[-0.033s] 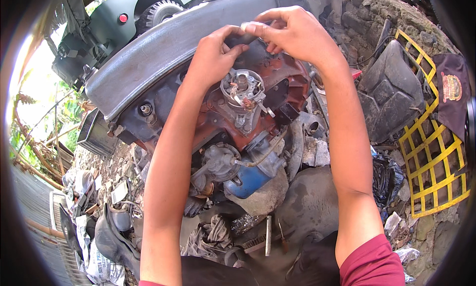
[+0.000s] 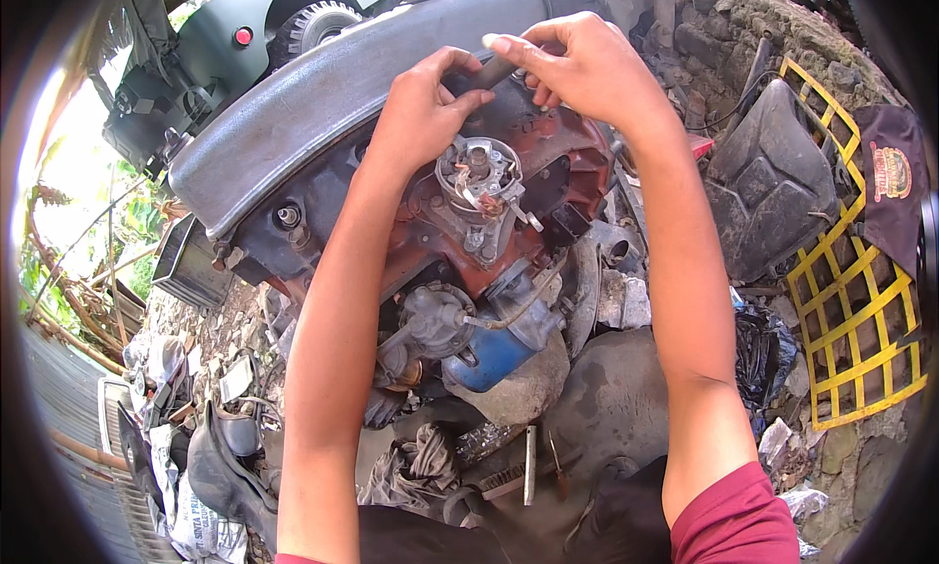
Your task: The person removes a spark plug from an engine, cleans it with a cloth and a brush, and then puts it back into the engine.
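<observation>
Both my hands are raised over the far side of an engine (image 2: 411, 236), with a small dark grey strip-like piece (image 2: 494, 72) between them. My left hand (image 2: 423, 109) pinches its near end between thumb and fingers. On the far end, the bent fingers of my right hand (image 2: 584, 63) close, thumb on top. What the piece is I cannot make out. Just below my hands sits an uncapped distributor (image 2: 477, 178), its round metal housing showing inner parts. Behind them runs a long grey valve cover (image 2: 323, 124). A blue canister (image 2: 489, 357) hangs at the engine's near side.
A screwdriver (image 2: 558, 471) and a flat metal bar (image 2: 529, 466) lie near my legs beside a crumpled cloth (image 2: 416, 471). To the right are a yellow metal grille (image 2: 851, 305) and a dark panel (image 2: 773, 187). A green vehicle (image 2: 235, 60) stands behind; scrap lies at left.
My right thumb has lifted slightly, and more of the dark grey piece shows between my hands. My left hand has barely shifted; the engine stays still.
</observation>
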{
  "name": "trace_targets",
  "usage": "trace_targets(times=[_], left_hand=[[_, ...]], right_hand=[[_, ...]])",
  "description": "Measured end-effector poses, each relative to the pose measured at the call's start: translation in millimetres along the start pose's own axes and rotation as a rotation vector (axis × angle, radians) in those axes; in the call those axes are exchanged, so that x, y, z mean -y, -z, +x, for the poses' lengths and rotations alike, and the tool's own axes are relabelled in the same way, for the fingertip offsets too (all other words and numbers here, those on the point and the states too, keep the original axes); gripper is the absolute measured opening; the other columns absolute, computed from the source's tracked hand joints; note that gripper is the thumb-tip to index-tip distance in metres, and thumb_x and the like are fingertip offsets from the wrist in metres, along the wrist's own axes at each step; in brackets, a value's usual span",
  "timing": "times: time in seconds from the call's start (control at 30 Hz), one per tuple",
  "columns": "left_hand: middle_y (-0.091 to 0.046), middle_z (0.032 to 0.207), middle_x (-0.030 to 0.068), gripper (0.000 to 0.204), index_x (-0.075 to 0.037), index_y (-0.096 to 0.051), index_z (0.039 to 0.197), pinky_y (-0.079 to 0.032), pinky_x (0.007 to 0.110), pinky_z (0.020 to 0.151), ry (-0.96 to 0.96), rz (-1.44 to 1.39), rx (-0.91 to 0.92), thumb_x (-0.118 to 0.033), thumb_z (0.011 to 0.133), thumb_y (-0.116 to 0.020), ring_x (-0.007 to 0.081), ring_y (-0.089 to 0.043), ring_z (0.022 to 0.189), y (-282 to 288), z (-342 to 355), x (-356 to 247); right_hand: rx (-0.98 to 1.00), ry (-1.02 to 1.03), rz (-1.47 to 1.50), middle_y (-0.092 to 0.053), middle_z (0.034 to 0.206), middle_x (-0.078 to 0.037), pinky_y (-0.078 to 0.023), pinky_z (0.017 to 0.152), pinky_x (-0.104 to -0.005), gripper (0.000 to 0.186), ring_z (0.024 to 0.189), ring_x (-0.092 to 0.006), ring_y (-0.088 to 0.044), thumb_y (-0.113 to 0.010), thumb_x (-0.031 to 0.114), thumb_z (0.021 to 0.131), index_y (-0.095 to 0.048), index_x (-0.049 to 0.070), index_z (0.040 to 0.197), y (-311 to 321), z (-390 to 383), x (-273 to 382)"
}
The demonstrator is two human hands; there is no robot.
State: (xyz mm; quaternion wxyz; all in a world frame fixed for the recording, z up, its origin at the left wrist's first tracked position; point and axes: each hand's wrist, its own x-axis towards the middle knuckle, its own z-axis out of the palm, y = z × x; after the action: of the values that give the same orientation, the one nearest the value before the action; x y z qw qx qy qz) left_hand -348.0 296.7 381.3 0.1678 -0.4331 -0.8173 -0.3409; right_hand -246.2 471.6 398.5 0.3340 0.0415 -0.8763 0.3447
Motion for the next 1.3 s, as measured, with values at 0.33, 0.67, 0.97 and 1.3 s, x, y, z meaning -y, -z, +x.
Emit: trace_targets(times=[0.33,0.67,0.97,1.3], left_hand=[[-0.059,0.059,0.0009,0.047,-0.001,-0.065,0.124,-0.042,0.027,0.053,0.021,-0.098,0.025,-0.013,0.082,-0.080,0.0050,-0.052,0.054,2,0,-4],[-0.056,0.055,-0.0004,0.040,-0.003,-0.066,0.112,-0.041,0.028,0.051,-0.133,-0.003,-0.109,-0.012,0.077,-0.083,0.0040,-0.050,0.052,-4,4,1],[-0.060,0.057,0.0022,0.042,0.000,-0.068,0.122,-0.043,0.027,0.054,0.025,-0.114,0.064,-0.014,0.084,-0.077,0.0056,-0.054,0.053,1,2,-6],[-0.068,0.078,0.0126,0.043,-0.002,-0.068,0.108,-0.051,0.035,0.069,-0.191,0.164,-0.225,-0.018,0.073,-0.084,0.0221,-0.064,0.071,-8,15,4]], right_hand=[[-0.063,0.172,-0.065,-0.072,0.087,-0.022,-0.055,0.076,-0.0413,0.025,0.085,-0.0337,-0.072,-0.070,0.021,0.089,-0.073,-0.001,0.100,3,-3,3],[-0.038,0.065,-0.115,-0.071,0.081,-0.024,-0.055,0.072,-0.0439,0.029,0.075,-0.0366,-0.071,-0.068,0.026,0.093,-0.074,-0.002,0.100,-5,-7,20],[-0.125,0.183,-0.155,-0.071,0.084,-0.023,-0.054,0.079,-0.0449,0.022,0.082,-0.0385,-0.070,-0.066,0.019,0.094,-0.074,0.000,0.101,-12,-6,6],[-0.160,0.136,-0.117,-0.070,0.100,-0.023,-0.052,0.087,-0.0467,0.021,0.097,-0.0400,-0.067,-0.065,0.015,0.093,-0.071,0.000,0.106,-15,-12,18]])
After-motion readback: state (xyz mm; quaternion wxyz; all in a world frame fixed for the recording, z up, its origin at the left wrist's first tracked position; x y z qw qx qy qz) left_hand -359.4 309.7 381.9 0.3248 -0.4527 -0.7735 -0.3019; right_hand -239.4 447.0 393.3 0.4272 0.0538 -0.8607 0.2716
